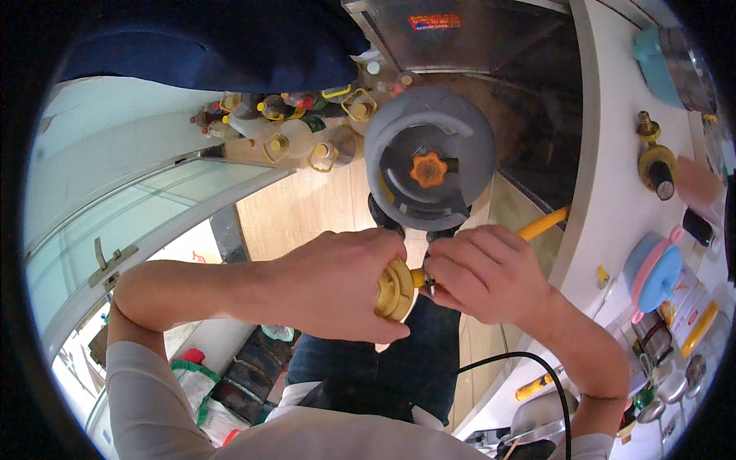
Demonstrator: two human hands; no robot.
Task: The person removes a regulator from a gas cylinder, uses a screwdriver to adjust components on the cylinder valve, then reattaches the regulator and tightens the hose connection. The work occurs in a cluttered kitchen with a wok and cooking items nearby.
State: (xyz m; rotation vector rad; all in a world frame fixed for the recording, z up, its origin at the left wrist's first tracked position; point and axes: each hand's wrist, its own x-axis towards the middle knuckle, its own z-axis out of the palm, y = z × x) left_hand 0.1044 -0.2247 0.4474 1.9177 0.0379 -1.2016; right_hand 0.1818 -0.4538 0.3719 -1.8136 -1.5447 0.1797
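My left hand is wrapped round a brass-coloured gas regulator, whose round body shows past the fingers. A yellow gas hose runs in from the right and passes under my right hand. The fingers of that hand are closed round the hose near its end, beside a small metal hose clamp. The hose end meets the regulator's outlet; how far it is pushed on cannot be seen. Just beyond both hands stands a grey gas cylinder with an orange valve knob.
Several oil bottles stand on the floor at the far left. On the white counter at the right lie another brass regulator, a blue-and-pink lid and a yellow-handled screwdriver. A black cable curves past my right forearm.
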